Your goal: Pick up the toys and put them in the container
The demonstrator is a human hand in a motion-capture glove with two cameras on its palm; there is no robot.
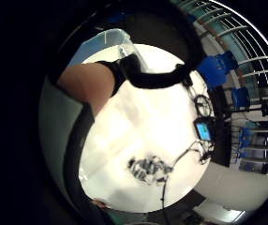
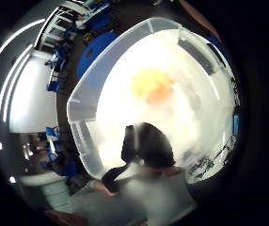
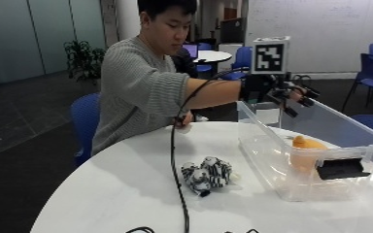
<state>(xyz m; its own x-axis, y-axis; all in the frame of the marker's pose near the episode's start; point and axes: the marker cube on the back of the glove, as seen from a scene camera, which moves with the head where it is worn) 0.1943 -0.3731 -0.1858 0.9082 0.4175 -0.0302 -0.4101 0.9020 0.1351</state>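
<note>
— Is the hand (image 3: 289, 93) holding anything?
— No, fingers relaxed above the container (image 3: 264, 160). An orange toy (image 3: 305, 143) lies below it; the zebra toy (image 3: 206, 175) sits well apart on the surface (image 3: 109, 194).

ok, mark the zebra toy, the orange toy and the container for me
zebra toy (image 3: 206, 177), outside view, on its striped body
orange toy (image 3: 305, 143), outside view, on its upper part inside the bin
clear plastic container (image 3: 259, 145), outside view, on its near side wall
</note>
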